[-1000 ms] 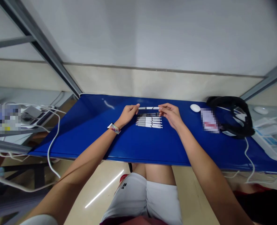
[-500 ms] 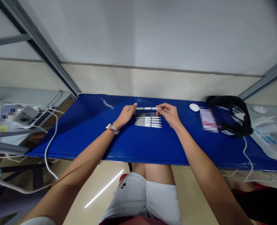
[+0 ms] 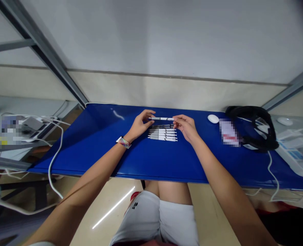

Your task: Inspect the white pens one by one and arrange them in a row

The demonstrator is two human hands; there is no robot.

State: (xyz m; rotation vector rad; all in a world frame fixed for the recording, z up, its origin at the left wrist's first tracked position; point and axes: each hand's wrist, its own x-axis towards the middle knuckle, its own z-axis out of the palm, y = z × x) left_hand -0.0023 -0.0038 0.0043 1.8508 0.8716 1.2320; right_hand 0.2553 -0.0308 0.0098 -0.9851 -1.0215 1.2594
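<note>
My right hand [image 3: 184, 126] pinches a white and grey pen [image 3: 163, 119] by its right end and keeps it level from side to side. My left hand [image 3: 141, 123] is open around the pen's left tip, thumb and index finger spread apart, not visibly gripping it. Just below, several more white and grey pens [image 3: 164, 135] lie side by side in a neat row on the blue table [image 3: 151, 159]. At the far end of that row are darker pens [image 3: 163, 126], their right ends close to my right fingers.
To the right sit a white mouse [image 3: 213, 118], a blurred pink-white packet [image 3: 228, 132] and a black headset [image 3: 256, 112]. A white power strip [image 3: 292, 153] with cables lies at the right edge. A white cable [image 3: 55, 160] hangs over the left end. Metal posts [image 3: 51, 65] rise on both sides.
My left fingers have opened from their pinch on the pen's left end. My right hand still holds the pen and has shifted slightly.
</note>
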